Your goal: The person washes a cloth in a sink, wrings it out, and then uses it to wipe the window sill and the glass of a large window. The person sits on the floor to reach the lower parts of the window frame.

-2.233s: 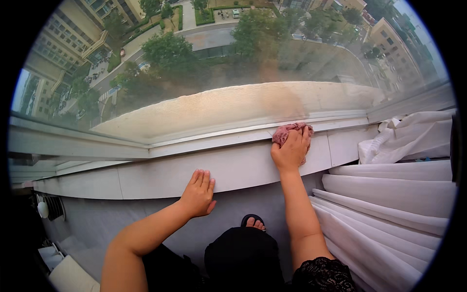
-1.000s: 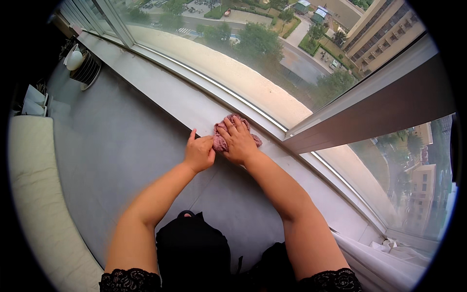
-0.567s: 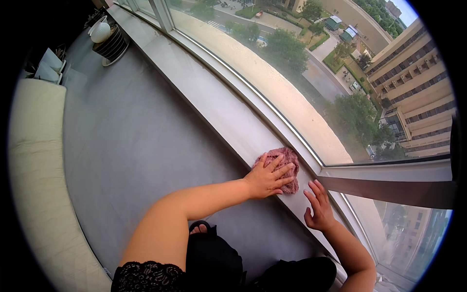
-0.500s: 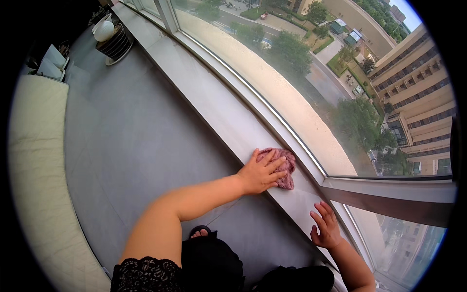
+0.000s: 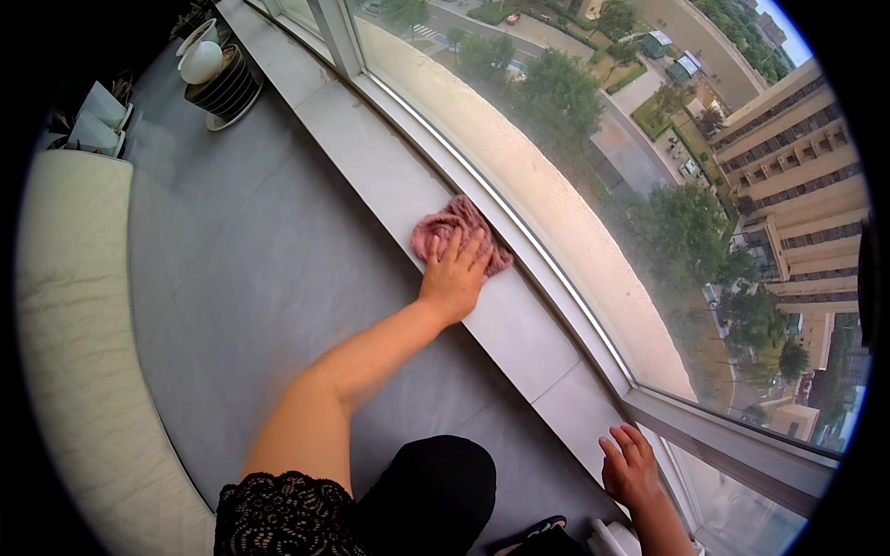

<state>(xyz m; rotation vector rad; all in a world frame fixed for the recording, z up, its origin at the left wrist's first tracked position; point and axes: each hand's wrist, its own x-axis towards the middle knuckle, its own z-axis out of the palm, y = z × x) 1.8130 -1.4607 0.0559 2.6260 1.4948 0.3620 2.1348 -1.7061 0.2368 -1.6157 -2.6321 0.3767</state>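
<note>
Window, wide glass above a pale window sill; grey floor below; left hand, fingers spread flat, pressing pink cloth on the sill; right hand, fingers released, resting on the sill's corner

A pale sill runs from far left to near right below the window. On it lies a pink cloth, pressed flat by the left hand; the right hand rests at its near end.

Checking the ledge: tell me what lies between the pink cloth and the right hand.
In the head view, only bare grey sill runs from the pink cloth to the right hand.
</note>
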